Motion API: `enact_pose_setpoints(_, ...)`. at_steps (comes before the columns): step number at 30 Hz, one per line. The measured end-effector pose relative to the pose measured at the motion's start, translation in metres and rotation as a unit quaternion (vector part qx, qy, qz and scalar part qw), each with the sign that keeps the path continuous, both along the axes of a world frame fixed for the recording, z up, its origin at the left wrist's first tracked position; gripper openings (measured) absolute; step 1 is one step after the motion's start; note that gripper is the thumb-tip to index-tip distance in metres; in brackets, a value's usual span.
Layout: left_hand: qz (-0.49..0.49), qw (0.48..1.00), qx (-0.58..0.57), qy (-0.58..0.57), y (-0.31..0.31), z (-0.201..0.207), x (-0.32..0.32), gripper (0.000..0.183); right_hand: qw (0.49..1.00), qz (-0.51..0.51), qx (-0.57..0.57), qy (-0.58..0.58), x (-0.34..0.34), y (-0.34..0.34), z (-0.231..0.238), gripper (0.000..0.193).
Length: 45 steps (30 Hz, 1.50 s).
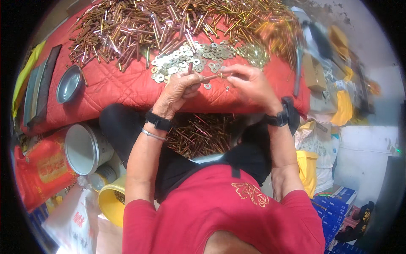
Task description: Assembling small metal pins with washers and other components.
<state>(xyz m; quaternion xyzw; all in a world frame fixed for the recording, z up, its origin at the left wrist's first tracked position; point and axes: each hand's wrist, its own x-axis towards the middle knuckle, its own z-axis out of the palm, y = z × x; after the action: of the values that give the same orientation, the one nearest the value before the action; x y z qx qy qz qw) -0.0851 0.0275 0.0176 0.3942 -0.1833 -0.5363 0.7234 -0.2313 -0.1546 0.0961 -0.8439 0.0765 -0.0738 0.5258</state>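
Note:
My left hand (182, 89) is closed around a copper-coloured bolt (210, 78), whose end points right. A second, similar rod (190, 67) sticks up at the left fingers; whether it is held is unclear. At the bolt's right end, the thumb and fingers of my right hand (253, 86) come together around a small brassy piece, too small to make out. Just beyond both hands lies a heap of flat metal washers (173, 61), beside a pile of small yellowish pieces (255, 56). One loose washer (207, 86) rests on the red quilted cloth (122, 91) below the bolt.
A large heap of copper-coloured bolts (148, 25) covers the far side. More bolts (198, 135) lie below the cloth's near edge, between my legs. At left are a metal bowl (69, 84), a grey bucket (84, 148) and a yellow bucket (112, 205); blue boxes (336, 209) stand at lower right.

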Motion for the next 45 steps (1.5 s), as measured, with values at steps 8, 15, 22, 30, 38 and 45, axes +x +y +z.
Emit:
enact_pose_setpoints(8, -0.041, 0.999, 0.000, -0.012, -0.001, 0.010, 0.003, 0.009, 0.999, 0.019, 0.029, -0.013, -0.006, -0.009, 0.007, 0.025)
enact_pose_setpoints(15, -0.011, 1.000, 0.005, 0.005, -0.001, 0.000, 0.004, 0.009, 0.998, 0.027, 0.049, 0.015, -0.005, -0.006, -0.004, 0.025)
enact_pose_setpoints(22, -0.087, 0.976, 0.119, -0.163, 0.000, 0.024, -0.003, 0.009, 0.988, 0.129, 0.013, 0.082, -0.008, -0.014, -0.002, 0.021)
enact_pose_setpoints(30, 0.153, 0.975, -0.084, 0.135, -0.016, -0.015, 0.005, 0.013, 0.989, -0.093, 0.071, -0.087, 0.023, 0.026, -0.041, 0.015)
enact_pose_setpoints(38, 0.171, 0.977, 0.028, 0.124, -0.022, -0.012, -0.023, 0.028, 0.948, -0.207, 0.076, -0.231, 0.046, 0.027, -0.042, 0.016)
enact_pose_setpoints(45, 0.153, 0.980, 0.021, 0.127, -0.006, -0.011, 0.000, 0.033, 0.887, -0.145, -0.428, -0.097, -0.013, -0.100, -0.071, 0.012)
